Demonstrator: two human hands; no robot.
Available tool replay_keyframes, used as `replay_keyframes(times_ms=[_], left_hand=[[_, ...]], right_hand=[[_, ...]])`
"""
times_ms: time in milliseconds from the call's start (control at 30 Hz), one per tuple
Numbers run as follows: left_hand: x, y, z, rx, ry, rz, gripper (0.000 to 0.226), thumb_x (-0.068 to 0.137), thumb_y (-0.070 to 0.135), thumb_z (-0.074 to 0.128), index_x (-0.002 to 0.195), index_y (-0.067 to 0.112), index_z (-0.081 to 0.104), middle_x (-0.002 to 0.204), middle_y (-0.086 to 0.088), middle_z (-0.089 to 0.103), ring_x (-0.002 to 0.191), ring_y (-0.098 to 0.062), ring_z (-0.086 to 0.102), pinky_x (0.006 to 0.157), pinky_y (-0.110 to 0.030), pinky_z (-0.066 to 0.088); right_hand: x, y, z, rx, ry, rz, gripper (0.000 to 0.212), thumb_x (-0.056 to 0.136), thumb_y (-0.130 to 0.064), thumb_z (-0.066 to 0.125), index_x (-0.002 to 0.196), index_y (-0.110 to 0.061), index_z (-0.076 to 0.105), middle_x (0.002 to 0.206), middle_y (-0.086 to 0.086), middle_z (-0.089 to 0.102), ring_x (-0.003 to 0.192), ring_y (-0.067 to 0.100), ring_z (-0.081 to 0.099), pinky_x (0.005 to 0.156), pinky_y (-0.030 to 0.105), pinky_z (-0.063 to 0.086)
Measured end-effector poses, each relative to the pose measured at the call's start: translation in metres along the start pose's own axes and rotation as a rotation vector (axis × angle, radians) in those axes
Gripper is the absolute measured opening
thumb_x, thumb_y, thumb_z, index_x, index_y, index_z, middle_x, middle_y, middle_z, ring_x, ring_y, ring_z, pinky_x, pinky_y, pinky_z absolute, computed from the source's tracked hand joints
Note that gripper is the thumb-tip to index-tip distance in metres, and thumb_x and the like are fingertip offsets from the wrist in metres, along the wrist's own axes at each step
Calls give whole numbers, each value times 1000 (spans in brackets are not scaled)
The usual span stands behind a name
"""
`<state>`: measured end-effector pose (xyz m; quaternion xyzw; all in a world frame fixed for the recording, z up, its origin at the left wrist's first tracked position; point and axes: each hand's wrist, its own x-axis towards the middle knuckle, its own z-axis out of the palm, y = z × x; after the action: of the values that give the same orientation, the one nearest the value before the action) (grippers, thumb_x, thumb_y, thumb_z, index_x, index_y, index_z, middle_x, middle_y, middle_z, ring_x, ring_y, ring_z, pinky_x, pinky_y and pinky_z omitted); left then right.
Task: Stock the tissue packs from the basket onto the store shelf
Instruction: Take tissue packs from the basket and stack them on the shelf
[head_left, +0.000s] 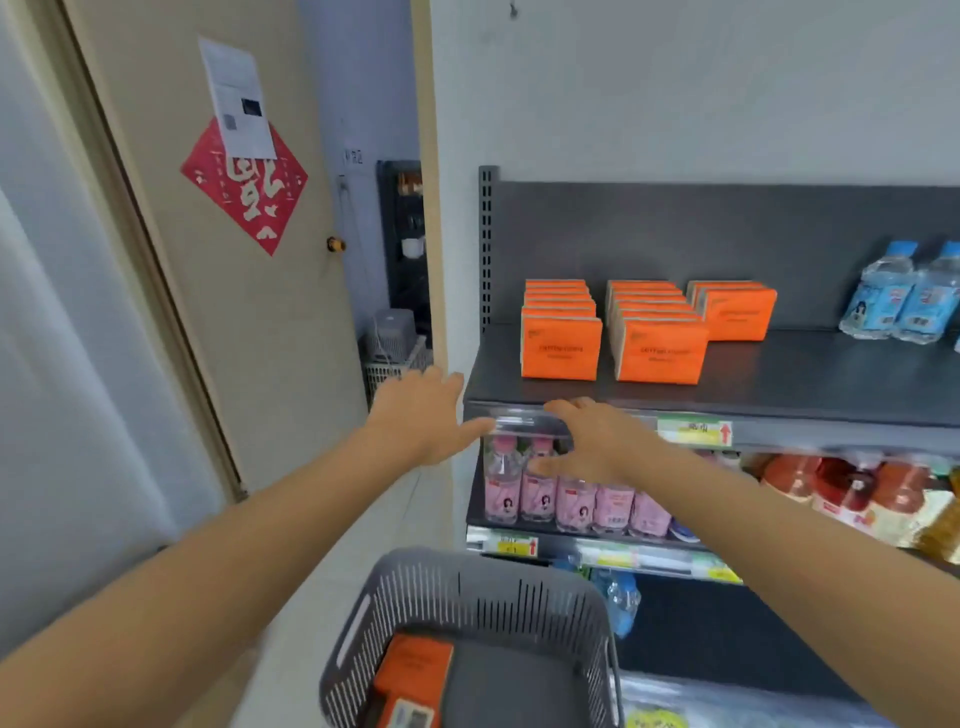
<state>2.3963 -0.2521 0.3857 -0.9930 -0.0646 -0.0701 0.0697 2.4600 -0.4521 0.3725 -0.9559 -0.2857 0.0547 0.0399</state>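
The left grip (421, 413) and right grip (592, 441) hover spread wide, empty, at the shelf (779, 387) edge; orange tissue packs (660, 348) stand there, perhaps two more lying in the gray basket (467, 569).

Three rows of tissue packs (644, 332) are standing at the left end of the shelf (805, 384), bottles (904, 296) at its right end. The basket (467, 597) is sitting below the front edge, holding packs (415, 670) against its left wall.

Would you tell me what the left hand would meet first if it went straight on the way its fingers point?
Likely the left front corner of the top shelf, just past the left hand; the orange tissue packs stand beyond it. Depth is unclear.
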Motion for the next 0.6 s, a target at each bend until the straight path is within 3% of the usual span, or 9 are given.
replay_keyframes(times_ms=[100, 267, 500, 600], left_hand=[[-23, -24, 31, -22, -85, -52, 83, 84, 75, 28, 144, 19, 33, 145, -9, 41, 129, -30, 43, 101, -46, 41], [-51, -42, 78, -47, -161, -90, 79, 86, 71, 31, 145, 18, 30, 145, -12, 41, 130, -33, 42, 100, -46, 40], [-82, -24, 173, -124, -325, -1, 68, 90, 60, 43, 142, 17, 36, 138, -10, 48, 123, -30, 48, 96, -44, 42], [-88, -13, 220, -209, -437, -17, 58, 89, 46, 54, 138, 18, 41, 136, -8, 51, 121, -29, 51, 94, -41, 45]], right_hand=[[-7, -31, 26, 10, -71, -29, 84, 84, -61, 55, 149, -17, 25, 149, 9, 39, 133, 29, 41, 105, 39, 39], [-8, -59, 75, -22, -194, -47, 76, 87, -58, 55, 146, -15, 35, 149, 7, 42, 133, 28, 43, 107, 40, 38], [5, -59, 165, -55, -545, -13, 65, 90, -56, 51, 135, -8, 48, 138, 11, 50, 124, 30, 49, 97, 37, 42], [16, -55, 210, -26, -677, 24, 59, 89, -57, 50, 114, -4, 59, 120, 12, 59, 107, 29, 54, 87, 35, 43]])
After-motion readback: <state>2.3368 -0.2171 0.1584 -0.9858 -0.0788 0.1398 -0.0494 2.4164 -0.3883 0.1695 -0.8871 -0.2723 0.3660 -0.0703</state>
